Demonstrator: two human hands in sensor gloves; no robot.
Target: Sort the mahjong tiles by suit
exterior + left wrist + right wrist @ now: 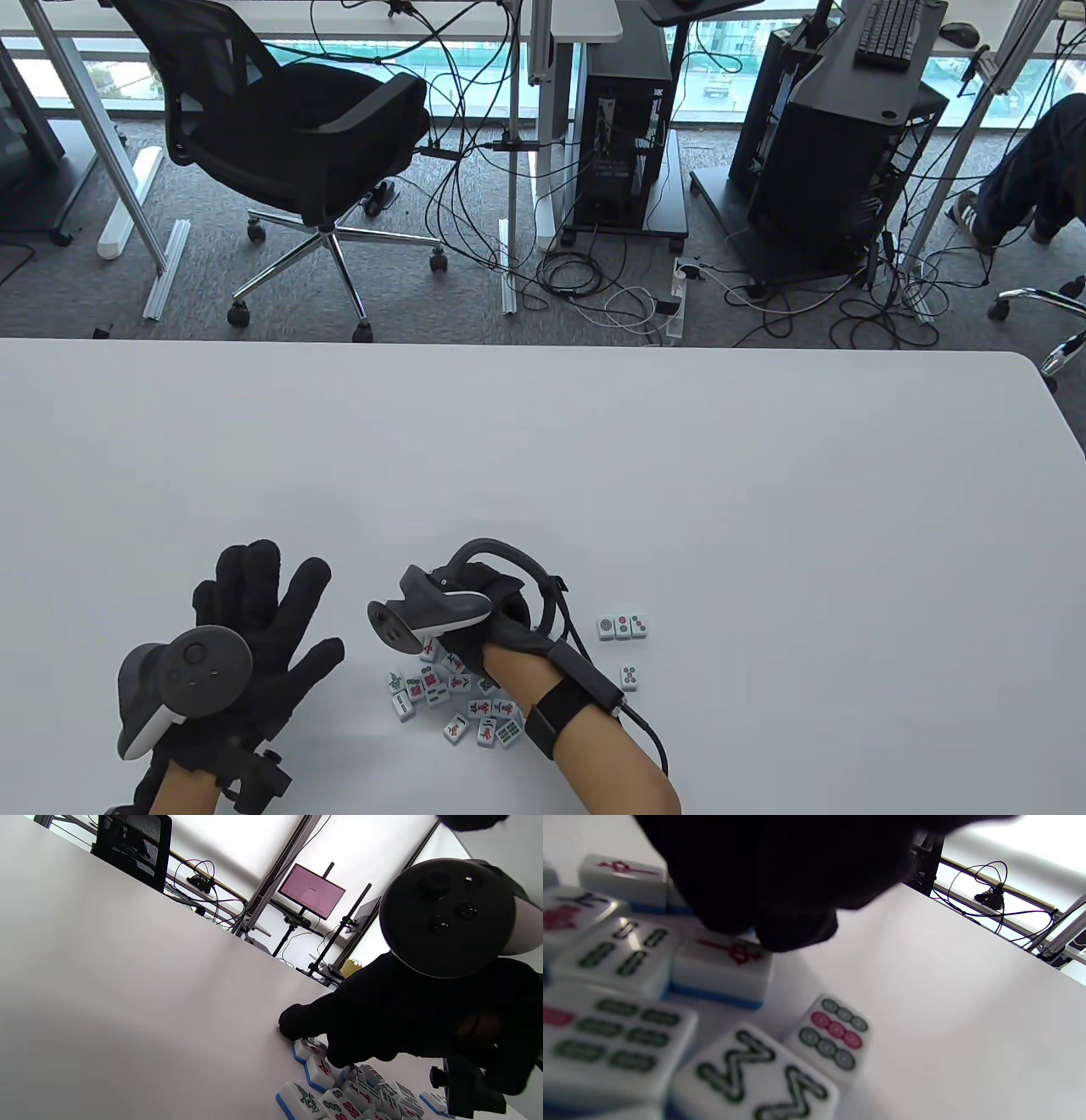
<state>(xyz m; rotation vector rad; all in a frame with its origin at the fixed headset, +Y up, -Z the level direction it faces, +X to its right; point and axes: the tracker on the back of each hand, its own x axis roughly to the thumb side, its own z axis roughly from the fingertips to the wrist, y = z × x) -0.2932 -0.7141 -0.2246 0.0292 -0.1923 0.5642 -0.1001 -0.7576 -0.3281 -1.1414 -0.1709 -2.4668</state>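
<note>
A loose pile of mahjong tiles (450, 698) lies face up near the table's front edge. To its right stands a row of three dot tiles (624, 626), with one more dot tile (629, 676) just below them. My right hand (502, 613) hovers over the far side of the pile, fingers curled down. In the right wrist view its fingertips (797, 927) sit on a tile with a red character (723, 969) and seem to pinch it. The left wrist view shows the same hand (365, 1014) bent over the tiles (316, 1069). My left hand (267, 598) lies flat to the left, fingers spread, holding nothing.
The white table (594, 475) stretches far beyond the hands. An office chair (297, 144), computer carts (624, 119) and floor cables (628, 297) lie past its far edge. A monitor (312, 891) shows in the left wrist view.
</note>
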